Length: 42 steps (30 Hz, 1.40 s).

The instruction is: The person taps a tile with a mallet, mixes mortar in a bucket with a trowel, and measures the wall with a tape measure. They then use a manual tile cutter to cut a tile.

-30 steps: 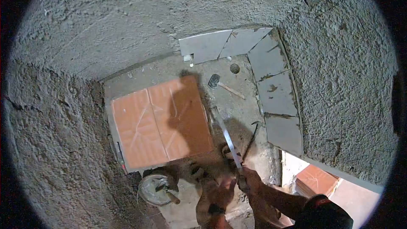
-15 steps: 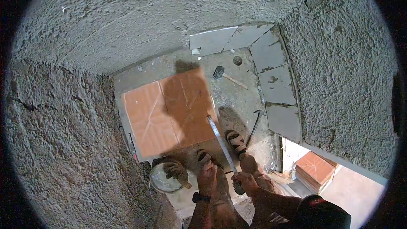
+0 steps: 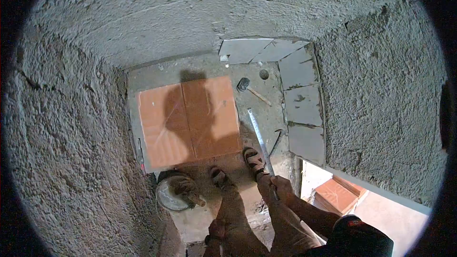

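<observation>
My right hand (image 3: 284,189) is closed around a tape measure (image 3: 260,135). Its pale blade sticks out ahead over the floor, the tip lying in this view between the orange panel and a mallet. My left hand (image 3: 217,229), with a dark band at the wrist, is low beside my left leg; shadow hides its fingers. A large orange panel (image 3: 219,114) with a seam down its middle lies on the floor in front of my sandalled feet. A head-shaped shadow falls across it.
A black-headed mallet (image 3: 243,84) and a hammer (image 3: 276,142) lie right of the panel. Grey tiles (image 3: 304,139) line the lower back and right walls. A bucket (image 3: 167,197) stands left of my feet. Orange boxes (image 3: 337,195) are stacked beyond the opening at lower right.
My right hand has moved up and slightly right with the tape measure, its blade tip shifting off the orange panel's edge. My left hand has dropped down and left. The view has shifted.
</observation>
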Tool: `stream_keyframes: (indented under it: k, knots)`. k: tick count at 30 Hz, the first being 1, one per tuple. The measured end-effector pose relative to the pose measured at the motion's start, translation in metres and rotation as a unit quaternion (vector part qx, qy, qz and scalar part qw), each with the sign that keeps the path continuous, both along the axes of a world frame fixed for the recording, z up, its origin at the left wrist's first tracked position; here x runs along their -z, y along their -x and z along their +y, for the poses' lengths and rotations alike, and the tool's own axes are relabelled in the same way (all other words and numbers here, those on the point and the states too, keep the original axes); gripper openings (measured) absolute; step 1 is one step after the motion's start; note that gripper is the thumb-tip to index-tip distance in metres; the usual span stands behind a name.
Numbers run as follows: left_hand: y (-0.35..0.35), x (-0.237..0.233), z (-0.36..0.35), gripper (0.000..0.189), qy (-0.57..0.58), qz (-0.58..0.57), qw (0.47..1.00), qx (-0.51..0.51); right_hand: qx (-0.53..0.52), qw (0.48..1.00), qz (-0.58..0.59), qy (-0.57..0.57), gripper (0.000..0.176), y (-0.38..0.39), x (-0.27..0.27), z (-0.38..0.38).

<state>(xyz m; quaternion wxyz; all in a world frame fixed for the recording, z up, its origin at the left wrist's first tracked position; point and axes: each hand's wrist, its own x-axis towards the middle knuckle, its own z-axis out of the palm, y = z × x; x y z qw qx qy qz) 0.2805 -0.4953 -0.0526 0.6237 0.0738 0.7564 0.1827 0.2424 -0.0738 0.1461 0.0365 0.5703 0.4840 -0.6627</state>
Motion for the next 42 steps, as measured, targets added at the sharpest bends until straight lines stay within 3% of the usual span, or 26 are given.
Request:
stream_keyframes:
  k: [1, 4, 6, 7, 8, 11, 12, 14, 16, 19, 21, 23, 24, 27, 28, 30, 31, 33, 35, 36, 38, 39, 40, 41, 42]
  knots:
    - [0.012, -0.016, 0.005, 0.056, 0.012, 0.005, 1.0, 0.026, -0.012, 1.0, -0.006, 0.005, 0.025, 0.007, -0.011, 0.002]
    - [0.071, -0.074, 0.052, 0.048, 0.022, 0.018, 0.995, 0.092, -0.035, 0.999, -0.017, 0.022, 0.036, 0.012, -0.021, -0.007]
    - [0.083, -0.088, 0.069, 0.046, 0.015, 0.013, 0.995, 0.096, 0.018, 0.999, -0.026, 0.027, 0.035, -0.003, -0.005, -0.022]
    - [0.079, -0.082, 0.07, 0.047, 0.003, 0.008, 0.996, 0.088, 0.037, 0.998, -0.029, 0.029, 0.035, -0.015, 0.005, -0.029]
    - [0.074, -0.078, 0.071, 0.048, -0.008, 0.0, 0.997, 0.081, 0.081, 0.988, 0.014, 0.129, 0.031, -0.041, 0.027, -0.035]
    - [0.052, -0.062, 0.074, 0.051, -0.045, -0.043, 0.995, 0.073, 0.194, 0.942, 0.091, 0.259, 0.03, -0.066, 0.049, -0.071]
    - [0.044, -0.059, 0.074, 0.052, -0.056, -0.061, 0.994, 0.077, 0.129, 0.979, 0.097, 0.122, 0.028, -0.08, 0.063, -0.091]
    - [0.036, -0.052, 0.071, 0.055, -0.07, -0.093, 0.988, 0.098, 0.106, 0.989, 0.016, 0.107, 0.025, -0.06, 0.024, -0.096]
    - [0.038, -0.05, 0.069, 0.057, -0.072, -0.105, 0.983, 0.13, 0.13, 0.981, 0.008, 0.14, 0.025, -0.073, 0.021, -0.107]
    - [0.058, -0.044, 0.066, 0.06, -0.07, -0.083, 0.978, 0.181, 0.131, 0.976, 0.044, 0.166, 0.025, -0.111, 0.058, -0.137]
    - [0.077, -0.033, 0.07, 0.062, -0.071, -0.043, 0.972, 0.221, 0.21, 0.972, 0.065, 0.086, 0.032, -0.113, 0.068, -0.146]
    - [0.099, -0.014, 0.076, 0.064, -0.072, 0.016, 0.964, 0.256, 0.358, 0.892, 0.119, 0.25, 0.031, -0.108, 0.08, -0.133]
    - [0.115, -0.016, 0.089, 0.062, -0.062, 0.035, 0.961, 0.267, 0.276, 0.927, 0.084, 0.239, 0.029, -0.111, 0.09, -0.132]
    - [0.153, -0.007, 0.137, 0.057, -0.042, 0.099, 0.955, 0.278, 0.149, 0.963, 0.117, 0.193, 0.025, -0.118, 0.132, -0.129]
    - [0.164, -0.002, 0.153, 0.055, -0.04, 0.118, 0.953, 0.276, 0.102, 0.978, 0.067, 0.167, 0.023, -0.095, 0.117, -0.108]
    - [0.179, 0.012, 0.187, 0.051, -0.048, 0.159, 0.95, 0.264, 0.09, 0.986, 0.068, 0.12, 0.021, -0.079, 0.15, -0.104]
    - [0.183, 0.02, 0.202, 0.05, -0.058, 0.184, 0.95, 0.246, 0.127, 0.98, 0.115, 0.101, 0.021, -0.083, 0.196, -0.122]
    - [0.188, 0.032, 0.231, 0.047, -0.083, 0.229, 0.948, 0.205, 0.097, 0.982, 0.091, 0.131, 0.024, -0.06, 0.226, -0.108]
    - [0.185, 0.042, 0.258, 0.044, -0.112, 0.258, 0.946, 0.159, 0.038, 0.991, 0.128, 0.024, 0.025, -0.024, 0.219, -0.081]
    - [0.18, 0.047, 0.27, 0.044, -0.108, 0.257, 0.947, 0.16, 0.178, 0.952, 0.22, 0.113, 0.024, -0.015, 0.249, -0.088]
    - [0.169, 0.048, 0.288, 0.041, -0.228, 0.258, 0.937, 0.054, 0.292, 0.881, 0.314, 0.201, 0.023, 0.001, 0.289, -0.089]
    - [0.164, 0.045, 0.295, 0.041, -0.223, 0.255, 0.939, 0.053, 0.241, 0.919, 0.261, 0.173, 0.023, 0.017, 0.282, -0.07]
    - [0.159, 0.039, 0.303, 0.039, -0.178, 0.27, 0.946, -0.023, 0.186, 0.949, 0.206, 0.147, 0.024, 0.034, 0.274, -0.051]
    - [0.155, 0.038, 0.305, 0.038, -0.131, 0.282, 0.945, -0.1, 0.094, 0.989, 0.08, 0.086, 0.026, 0.06, 0.245, -0.029]
    - [0.161, 0.096, 0.27, 0.043, -0.025, 0.198, 0.979, 0.048, 0.128, 0.976, 0.16, 0.071, 0.025, 0.076, 0.252, -0.023]
